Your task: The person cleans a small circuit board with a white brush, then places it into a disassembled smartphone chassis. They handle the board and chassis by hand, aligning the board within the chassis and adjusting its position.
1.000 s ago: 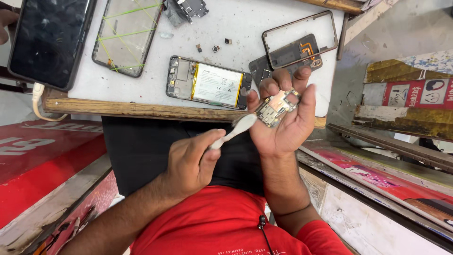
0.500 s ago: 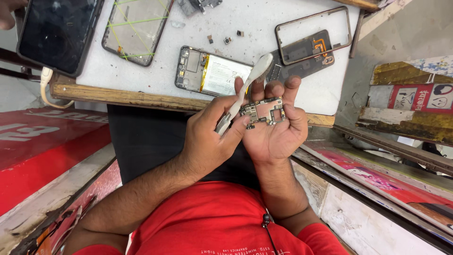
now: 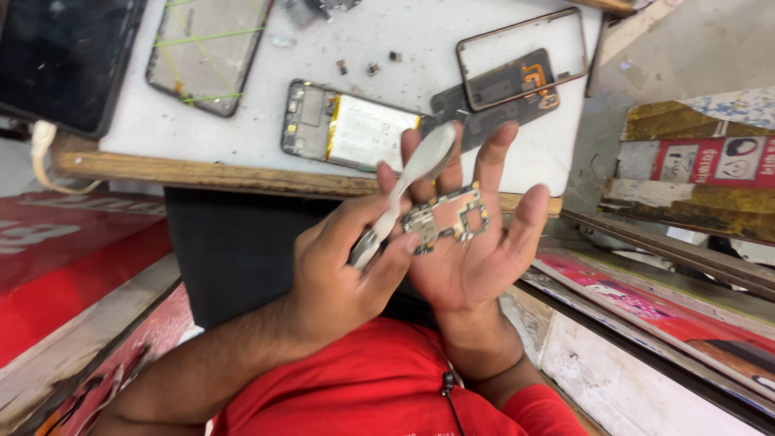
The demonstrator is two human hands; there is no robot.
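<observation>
My right hand (image 3: 484, 258) is held palm up over my lap, fingers spread, with a small green and gold circuit board (image 3: 448, 218) lying on the fingers. My left hand (image 3: 339, 274) grips a white plastic tool (image 3: 424, 161) whose rounded end points up past the board. The left thumb presses near the board's left edge. Just beyond the hands, an opened phone body with a white battery (image 3: 355, 129) lies on the white worktop (image 3: 242, 137).
On the worktop lie a phone frame with a dark inner plate (image 3: 525, 56), a glass panel (image 3: 206, 48), a dark screen (image 3: 64, 56) and small loose parts (image 3: 371, 69). A wooden edge (image 3: 202, 173) fronts the worktop. A white cable (image 3: 40, 153) hangs at left. Red boards flank both sides.
My left hand has come up from below with the tool and now meets the board. My right hand's fingers have uncurled from around the board to a flat, spread palm.
</observation>
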